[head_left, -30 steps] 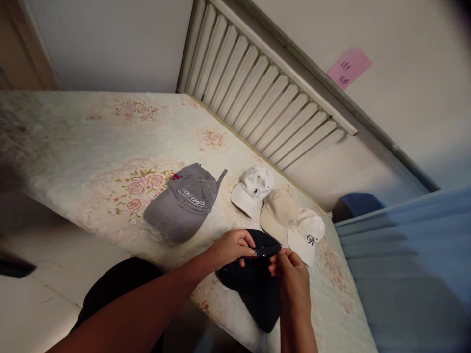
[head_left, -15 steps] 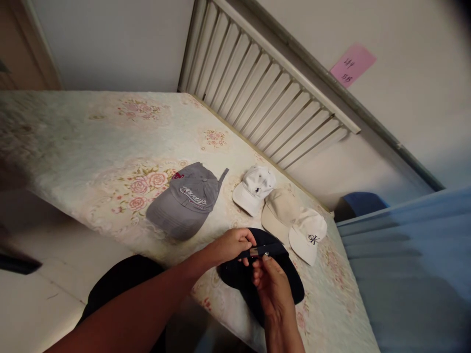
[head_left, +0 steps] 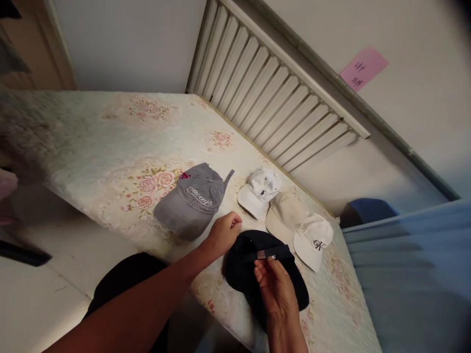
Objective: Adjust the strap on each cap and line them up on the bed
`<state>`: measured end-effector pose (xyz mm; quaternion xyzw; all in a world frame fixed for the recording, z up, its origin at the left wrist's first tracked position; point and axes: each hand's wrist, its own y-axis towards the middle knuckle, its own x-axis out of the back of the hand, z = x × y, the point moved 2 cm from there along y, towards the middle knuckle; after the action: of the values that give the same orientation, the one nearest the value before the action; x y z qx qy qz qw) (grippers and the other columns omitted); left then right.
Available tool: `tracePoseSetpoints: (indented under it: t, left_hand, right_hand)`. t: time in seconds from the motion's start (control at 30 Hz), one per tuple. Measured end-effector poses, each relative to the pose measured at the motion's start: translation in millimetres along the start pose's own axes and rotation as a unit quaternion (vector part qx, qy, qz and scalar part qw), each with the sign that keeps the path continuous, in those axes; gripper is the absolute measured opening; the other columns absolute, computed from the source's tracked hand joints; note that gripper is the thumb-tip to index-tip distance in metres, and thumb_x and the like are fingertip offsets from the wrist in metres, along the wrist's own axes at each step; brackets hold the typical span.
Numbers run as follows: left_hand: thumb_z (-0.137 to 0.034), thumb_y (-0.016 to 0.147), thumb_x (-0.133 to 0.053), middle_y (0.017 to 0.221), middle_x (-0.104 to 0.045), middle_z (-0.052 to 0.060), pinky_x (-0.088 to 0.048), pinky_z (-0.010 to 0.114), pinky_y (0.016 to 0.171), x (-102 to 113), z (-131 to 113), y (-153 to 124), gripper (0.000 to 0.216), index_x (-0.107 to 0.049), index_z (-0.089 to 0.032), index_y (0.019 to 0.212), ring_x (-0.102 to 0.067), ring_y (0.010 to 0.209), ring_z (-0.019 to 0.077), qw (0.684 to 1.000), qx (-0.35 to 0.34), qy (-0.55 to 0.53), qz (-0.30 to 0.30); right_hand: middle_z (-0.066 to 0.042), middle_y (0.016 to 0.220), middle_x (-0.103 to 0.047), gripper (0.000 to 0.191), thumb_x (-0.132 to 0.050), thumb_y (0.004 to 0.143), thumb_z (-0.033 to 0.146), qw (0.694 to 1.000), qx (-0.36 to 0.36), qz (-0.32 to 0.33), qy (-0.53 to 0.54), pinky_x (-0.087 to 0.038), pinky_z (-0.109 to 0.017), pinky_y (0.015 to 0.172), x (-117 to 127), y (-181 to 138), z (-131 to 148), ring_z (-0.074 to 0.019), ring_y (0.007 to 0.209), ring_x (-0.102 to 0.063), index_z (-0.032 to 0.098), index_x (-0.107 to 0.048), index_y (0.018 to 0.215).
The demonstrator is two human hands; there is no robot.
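Note:
A black cap (head_left: 243, 262) lies upside down at the bed's near edge, with its strap and metal buckle at the back opening. My right hand (head_left: 277, 287) is closed on the cap's strap, thumb beside the small round metal piece. My left hand (head_left: 222, 234) is just off the cap's upper left side, fingers loosely bent with a small gap between them; I see nothing in it. A grey cap (head_left: 195, 201) with white lettering sits left of that hand. Beyond the black cap are a small white cap (head_left: 260, 189), a beige cap (head_left: 285, 213) and a white CK cap (head_left: 314, 240).
The caps are on a flowered bedspread (head_left: 176, 132). A slatted pale headboard (head_left: 272, 83) and a wall with a pink note (head_left: 364, 68) border the far side. At the right hangs a blue curtain (head_left: 405, 269), near a dark blue object (head_left: 370, 211).
My left hand has let go of the black cap's strap and moved up and left, off the cap. My right hand stays at the strap. The view has shifted slightly.

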<state>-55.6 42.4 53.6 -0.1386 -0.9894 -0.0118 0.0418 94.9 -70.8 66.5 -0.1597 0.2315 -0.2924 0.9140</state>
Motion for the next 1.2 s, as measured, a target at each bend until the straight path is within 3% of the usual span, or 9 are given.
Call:
tracePoseSetpoints:
  t: [0.07, 0.13, 0.23, 0.3, 0.53, 1.03, 1.2]
  left_hand:
    - [-0.027, 0.080, -0.047, 0.087, -0.066, 0.006, -0.048, 0.032, 0.080, 1.0, 3.2, -0.4, 0.020, -0.058, -0.015, 0.092, -0.063, 0.085, 0.0183, 0.999, -0.004, 0.039, -0.014]
    - [-0.038, 0.081, -0.050, 0.110, -0.063, 0.012, -0.044, 0.037, 0.093, -2.0, 3.7, -6.3, 0.039, -0.055, -0.013, 0.110, -0.058, 0.105, 0.0232, 0.999, -0.007, 0.047, 0.027]
    - [-0.046, 0.069, -0.064, 0.141, -0.040, 0.020, -0.033, 0.044, 0.106, -12.2, 2.3, -23.4, 0.083, -0.033, -0.011, 0.138, -0.039, 0.130, 0.0303, 0.992, -0.008, 0.053, 0.111]
    - [-0.040, 0.059, -0.073, 0.148, -0.027, 0.021, -0.027, 0.046, 0.111, -21.1, 3.3, -35.4, 0.104, -0.021, -0.010, 0.143, -0.027, 0.137, 0.0326, 0.988, -0.021, 0.082, 0.129]
    - [-0.009, 0.072, -0.051, 0.152, -0.020, 0.019, -0.022, 0.047, 0.115, -43.0, 17.7, -52.6, 0.080, -0.018, -0.010, 0.144, -0.015, 0.142, 0.0273, 0.978, -0.067, 0.200, 0.011]
    - [0.001, 0.069, -0.041, 0.154, -0.014, 0.022, -0.026, 0.046, 0.113, -49.2, 21.9, -54.6, 0.082, -0.014, -0.009, 0.147, -0.015, 0.142, 0.0289, 0.961, -0.032, 0.269, 0.058]
    - [-0.001, 0.071, -0.042, 0.154, -0.011, 0.022, -0.025, 0.046, 0.113, -50.3, 23.1, -53.9, 0.082, -0.012, -0.008, 0.147, -0.014, 0.142, 0.0287, 0.967, -0.025, 0.248, 0.055]
  right_hand:
    - [-0.001, 0.066, -0.071, 0.024, -0.083, 0.057, 0.021, 1.000, 0.005, 0.001, 0.008, -0.055, -0.020, 0.056, -0.5, 0.8, 0.8, -0.0120, 0.059, -0.067, 0.016, -0.064, 0.072]
    - [-0.001, 0.066, -0.072, 0.026, -0.084, 0.055, 0.021, 1.000, 0.007, 0.000, 0.012, -0.056, -0.021, 0.057, -1.0, 1.4, 1.5, -0.0123, 0.059, -0.067, 0.015, -0.065, 0.072]
    - [-0.001, 0.067, -0.072, 0.026, -0.084, 0.056, 0.021, 1.000, 0.011, 0.004, 0.011, -0.055, -0.021, 0.056, -2.0, 2.4, 2.0, -0.0122, 0.059, -0.067, 0.014, -0.066, 0.074]
    - [-0.002, 0.066, -0.072, 0.026, -0.084, 0.056, 0.022, 1.000, 0.015, 0.003, 0.013, -0.055, -0.021, 0.055, -2.3, 3.5, 1.9, -0.0126, 0.058, -0.066, 0.014, -0.066, 0.073]
    - [-0.002, 0.064, -0.071, 0.026, -0.083, 0.055, 0.020, 1.000, 0.016, -0.013, 0.024, -0.054, -0.019, 0.053, -2.8, 6.5, -0.5, -0.0126, 0.057, -0.066, 0.014, -0.064, 0.072]
    - [-0.004, 0.065, -0.071, 0.014, -0.076, 0.060, 0.010, 0.996, -0.026, -0.009, 0.089, -0.053, -0.019, 0.053, -2.8, 6.5, -6.3, -0.0108, 0.056, -0.064, 0.013, -0.065, 0.069]
    - [0.000, 0.069, -0.070, 0.020, -0.080, 0.057, 0.008, 0.996, -0.022, 0.040, 0.072, -0.054, -0.020, 0.058, -4.7, -0.2, -6.6, -0.0115, 0.064, -0.066, 0.015, -0.066, 0.069]
